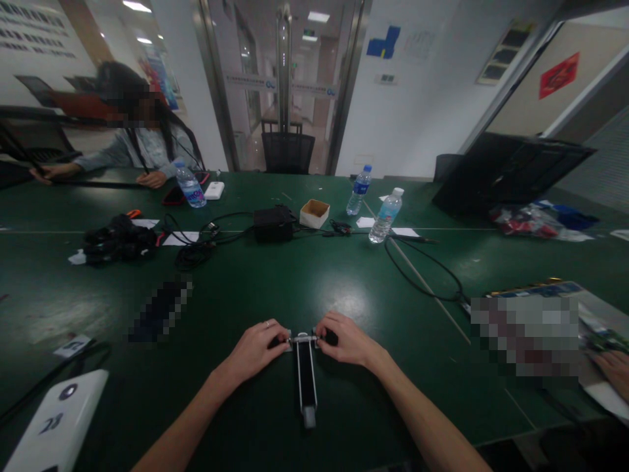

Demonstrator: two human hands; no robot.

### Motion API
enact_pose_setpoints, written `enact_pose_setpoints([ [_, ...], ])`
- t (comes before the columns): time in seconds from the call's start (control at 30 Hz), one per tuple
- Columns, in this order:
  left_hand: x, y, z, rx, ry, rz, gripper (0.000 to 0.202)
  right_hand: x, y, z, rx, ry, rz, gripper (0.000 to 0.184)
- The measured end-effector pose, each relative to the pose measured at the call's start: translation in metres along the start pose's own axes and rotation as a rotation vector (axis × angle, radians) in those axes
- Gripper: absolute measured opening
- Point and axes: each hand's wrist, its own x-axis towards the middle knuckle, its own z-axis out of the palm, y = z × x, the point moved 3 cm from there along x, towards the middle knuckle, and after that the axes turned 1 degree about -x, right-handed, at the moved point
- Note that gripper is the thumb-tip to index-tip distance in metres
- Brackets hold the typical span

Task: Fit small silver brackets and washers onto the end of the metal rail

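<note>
On the green table in front of me lies a narrow black bar-shaped device with pale edges and a grey end piece towards me. A short metal crosspiece spans its far end. My left hand pinches the left end of this crosspiece, thumb and fingers closed. At the right end, my right hand pinches it in the same way. Small pale parts show beside the fingertips of both hands, too small to name. The exact kind of device cannot be made out.
Beyond my hands are a small open box, a black case, water bottles and loose cables. A white numbered device lies at the near left. A seated person is across the table; another person's hand shows at right.
</note>
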Motion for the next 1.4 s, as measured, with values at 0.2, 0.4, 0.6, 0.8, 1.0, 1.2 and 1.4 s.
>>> enact_pose_setpoints([
  [0.2,0.0003,-0.0004,-0.0006,-0.063,0.021,-0.015,0.019,-0.0007,0.0033,0.0032,0.006,0.012,-0.015,0.007],
  [0.4,0.0014,-0.0034,0.0014,-0.004,0.005,-0.019,0.017,-0.0009,0.0040,0.0035,0.001,0.013,-0.009,0.007],
  [0.6,-0.0004,-0.0010,-0.0004,-0.030,0.003,-0.019,0.021,-0.0012,0.0022,0.0019,-0.002,0.002,0.000,0.006],
  [0.8,0.0003,-0.0015,-0.0002,-0.015,-0.002,-0.013,0.017,-0.0002,-0.0005,0.0000,-0.015,-0.011,0.010,0.006],
  [1.0,0.0001,0.0025,-0.0030,0.013,0.005,-0.012,0.018,-0.0001,-0.0010,-0.0012,-0.017,-0.012,0.011,0.005],
  [1.2,0.0008,0.0010,-0.0018,0.035,0.001,0.007,0.016,0.0000,0.0027,0.0027,-0.024,0.001,-0.013,0.007],
  [1.4,0.0001,0.0046,-0.0038,0.020,0.017,0.004,0.017,0.0001,0.0030,0.0036,-0.015,-0.001,-0.016,0.008],
])
